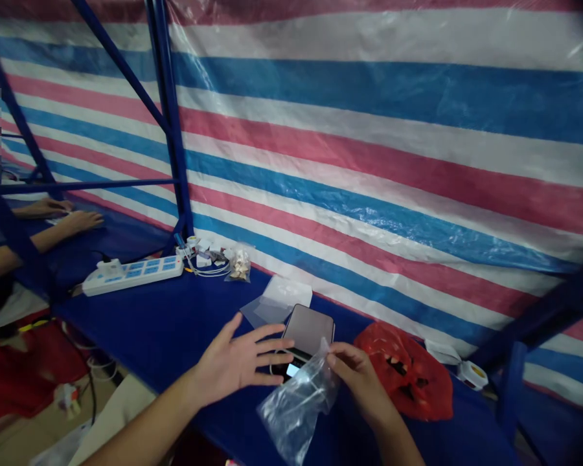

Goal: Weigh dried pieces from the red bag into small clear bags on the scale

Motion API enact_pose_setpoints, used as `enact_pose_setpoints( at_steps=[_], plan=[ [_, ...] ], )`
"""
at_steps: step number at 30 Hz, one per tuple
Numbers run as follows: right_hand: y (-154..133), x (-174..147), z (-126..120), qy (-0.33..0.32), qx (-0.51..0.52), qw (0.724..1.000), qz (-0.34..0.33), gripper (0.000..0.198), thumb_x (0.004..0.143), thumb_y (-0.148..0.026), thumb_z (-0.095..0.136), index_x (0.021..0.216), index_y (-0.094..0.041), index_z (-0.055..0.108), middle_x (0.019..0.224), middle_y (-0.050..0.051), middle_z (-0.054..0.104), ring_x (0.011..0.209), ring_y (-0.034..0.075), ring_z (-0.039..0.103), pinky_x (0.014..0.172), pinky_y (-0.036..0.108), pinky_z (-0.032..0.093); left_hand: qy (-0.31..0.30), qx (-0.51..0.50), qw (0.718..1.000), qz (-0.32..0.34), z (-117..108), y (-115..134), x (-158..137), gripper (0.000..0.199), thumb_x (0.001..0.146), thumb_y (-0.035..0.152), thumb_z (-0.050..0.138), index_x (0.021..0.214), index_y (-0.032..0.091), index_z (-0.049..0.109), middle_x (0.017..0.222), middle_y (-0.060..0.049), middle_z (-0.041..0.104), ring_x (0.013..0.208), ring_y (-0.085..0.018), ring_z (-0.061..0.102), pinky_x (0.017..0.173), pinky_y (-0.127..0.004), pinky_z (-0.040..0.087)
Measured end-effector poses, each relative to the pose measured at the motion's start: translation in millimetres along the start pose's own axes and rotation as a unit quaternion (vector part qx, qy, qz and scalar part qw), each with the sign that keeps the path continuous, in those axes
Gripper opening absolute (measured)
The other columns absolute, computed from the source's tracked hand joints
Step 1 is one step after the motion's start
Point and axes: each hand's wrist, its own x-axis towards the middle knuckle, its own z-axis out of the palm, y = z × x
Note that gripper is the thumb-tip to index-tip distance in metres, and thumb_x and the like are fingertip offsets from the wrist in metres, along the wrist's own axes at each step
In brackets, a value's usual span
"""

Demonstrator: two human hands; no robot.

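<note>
My left hand [240, 359] is open, palm showing and fingers spread, just left of a clear plastic bag [298, 414]. Between thumb and fingers, my right hand [357, 375] pinches the bag's upper edge, and the rest of it hangs down limp. Behind both hands lies a small digital scale [309, 330] with a grey plate and a lit display, partly covered by the bag and my left fingers. To the right of my right hand sits a crumpled red plastic bag [403, 372], its mouth partly open; I cannot make out its contents.
A white power strip [133, 275] lies at the left of the blue table [175, 336]. Near the back are a small bag of beige pieces [240, 264], cables and white papers [286, 292]. Blue metal posts [170, 116] frame the table. A co-worker's hands [80, 221] rest further left.
</note>
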Motion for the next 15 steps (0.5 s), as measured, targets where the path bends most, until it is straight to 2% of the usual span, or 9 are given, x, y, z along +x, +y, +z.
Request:
enact_pose_setpoints(
  at_steps=[3, 5, 7, 10, 15],
  plan=[
    [-3, -5, 10, -0.048, -0.071, 0.995, -0.041, 0.021, 0.081, -0.041, 0.083, 0.087, -0.021, 0.080, 0.070, 0.001, 0.069, 0.061, 0.011, 0.058, 0.059, 0.023, 0.045, -0.047, 0.107, 0.987, -0.113, 11, -10, 23, 0.086, 0.078, 0.083, 0.058, 0.133, 0.017, 0.063, 0.142, -0.018, 0.060, 0.136, -0.035, 0.054, 0.116, -0.052, 0.036],
    [-4, -7, 12, -0.037, -0.119, 0.989, -0.078, 0.018, 0.081, -0.040, 0.083, 0.086, -0.022, 0.082, 0.075, 0.002, 0.070, 0.064, 0.012, 0.060, 0.060, 0.024, 0.046, -0.078, 0.105, 0.979, -0.154, 21, -27, 47, 0.078, 0.069, 0.076, 0.074, 0.121, 0.018, 0.068, 0.126, -0.016, 0.068, 0.122, -0.033, 0.063, 0.111, -0.053, 0.041],
    [-5, -9, 10, -0.006, -0.157, 0.981, -0.114, 0.018, 0.082, -0.040, 0.081, 0.087, -0.023, 0.082, 0.078, 0.003, 0.071, 0.064, 0.013, 0.062, 0.058, 0.024, 0.046, -0.099, 0.059, 0.981, -0.159, 28, -44, 71, 0.072, 0.065, 0.072, 0.079, 0.112, 0.017, 0.070, 0.112, -0.012, 0.071, 0.109, -0.031, 0.068, 0.106, -0.055, 0.044],
    [-11, -10, 0, 0.031, -0.213, 0.962, -0.168, 0.019, 0.085, -0.039, 0.077, 0.091, -0.022, 0.082, 0.083, 0.005, 0.073, 0.069, 0.016, 0.065, 0.061, 0.026, 0.050, -0.103, -0.010, 0.983, -0.148, 31, -60, 98, 0.057, 0.069, 0.062, 0.080, 0.103, 0.017, 0.070, 0.096, -0.008, 0.070, 0.097, -0.026, 0.069, 0.104, -0.056, 0.046],
    [-26, -14, -17, 0.074, -0.284, 0.933, -0.209, 0.016, 0.087, -0.035, 0.074, 0.096, -0.022, 0.078, 0.090, 0.006, 0.074, 0.082, 0.019, 0.069, 0.073, 0.028, 0.054, -0.130, -0.068, 0.972, -0.181, 30, -68, 130, 0.042, 0.072, 0.048, 0.078, 0.094, 0.013, 0.070, 0.086, -0.008, 0.069, 0.095, -0.026, 0.068, 0.104, -0.056, 0.045]
  ],
)
